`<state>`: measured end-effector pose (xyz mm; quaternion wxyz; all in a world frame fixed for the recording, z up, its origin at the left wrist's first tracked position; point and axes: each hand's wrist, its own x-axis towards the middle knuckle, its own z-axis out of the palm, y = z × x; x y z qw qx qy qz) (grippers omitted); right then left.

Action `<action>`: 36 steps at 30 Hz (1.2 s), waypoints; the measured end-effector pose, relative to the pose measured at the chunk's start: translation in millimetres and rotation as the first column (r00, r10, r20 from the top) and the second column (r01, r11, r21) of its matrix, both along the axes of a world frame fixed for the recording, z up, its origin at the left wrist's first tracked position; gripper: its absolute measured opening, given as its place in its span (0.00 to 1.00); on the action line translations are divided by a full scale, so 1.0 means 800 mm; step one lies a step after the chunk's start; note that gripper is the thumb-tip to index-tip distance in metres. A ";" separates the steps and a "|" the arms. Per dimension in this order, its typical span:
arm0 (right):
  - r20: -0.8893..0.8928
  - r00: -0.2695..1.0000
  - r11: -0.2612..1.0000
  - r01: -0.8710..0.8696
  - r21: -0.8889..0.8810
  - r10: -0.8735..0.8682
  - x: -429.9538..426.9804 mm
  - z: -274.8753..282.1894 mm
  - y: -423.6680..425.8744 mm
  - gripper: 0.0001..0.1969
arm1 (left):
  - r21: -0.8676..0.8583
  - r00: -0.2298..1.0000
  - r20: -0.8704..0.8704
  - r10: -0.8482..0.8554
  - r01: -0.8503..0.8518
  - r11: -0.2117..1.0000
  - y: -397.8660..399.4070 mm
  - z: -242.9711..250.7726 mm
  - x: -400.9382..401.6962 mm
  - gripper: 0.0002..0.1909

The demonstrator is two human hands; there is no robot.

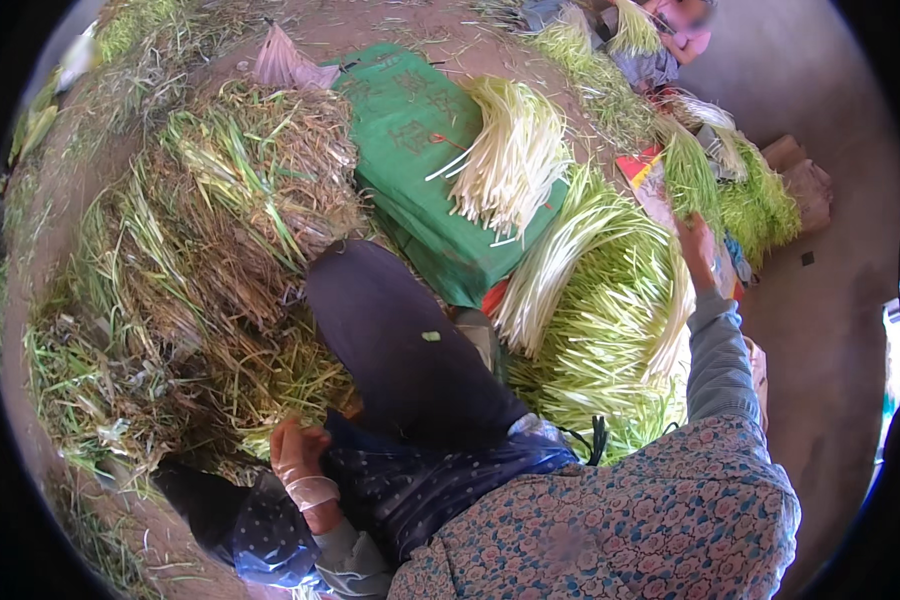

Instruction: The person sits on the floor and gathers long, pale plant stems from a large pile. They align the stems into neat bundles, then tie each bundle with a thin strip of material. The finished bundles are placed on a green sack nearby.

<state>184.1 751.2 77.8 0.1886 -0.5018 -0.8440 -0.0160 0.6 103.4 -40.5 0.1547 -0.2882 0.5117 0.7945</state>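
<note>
My right hand [696, 244] is stretched out to the right, its fingers at the lower end of a bunch of thin green stalks [686, 176]. Its grip is hidden by the bunch and the hand itself. By my bent knee, my left hand [298, 454] has curled fingers, with clear plastic around the hand and wrist. I cannot make out anything between those fingers. A bundle of long white-and-green stalks [521, 154] lies on a green cloth-covered block [412, 97]. Beside it, a large heap of trimmed pale green stalks [607, 300] reaches towards my right side.
Dry, tangled plant waste [247, 217] is piled on the left. A pink plastic bag [289, 60] stands behind it. Farther off, a person [679, 34] sits with stalks in hand. More green stalks [765, 202] and a brown carton [806, 187] are at the right.
</note>
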 end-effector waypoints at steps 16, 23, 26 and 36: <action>-0.589 0.788 0.444 -0.470 -0.763 -0.180 -0.207 -0.197 -0.138 0.27 | -0.494 0.553 -0.423 -0.718 0.524 0.694 0.263 0.112 -0.217 0.25; -0.727 0.627 0.638 -0.444 -0.629 -0.280 -0.204 -0.218 -0.147 0.15 | -0.606 0.325 -0.195 -0.925 0.702 0.374 0.478 0.057 -0.269 0.41; -0.825 0.504 0.673 -0.520 -0.527 -0.257 -0.208 -0.200 -0.150 0.08 | -0.793 0.226 -0.110 -0.968 0.567 0.222 0.511 0.033 -0.280 0.46; -0.684 0.689 0.791 -0.547 -0.276 0.238 -0.257 -0.166 -0.164 0.06 | -0.495 0.262 -0.055 -0.964 0.831 0.254 0.578 -0.012 -0.257 0.53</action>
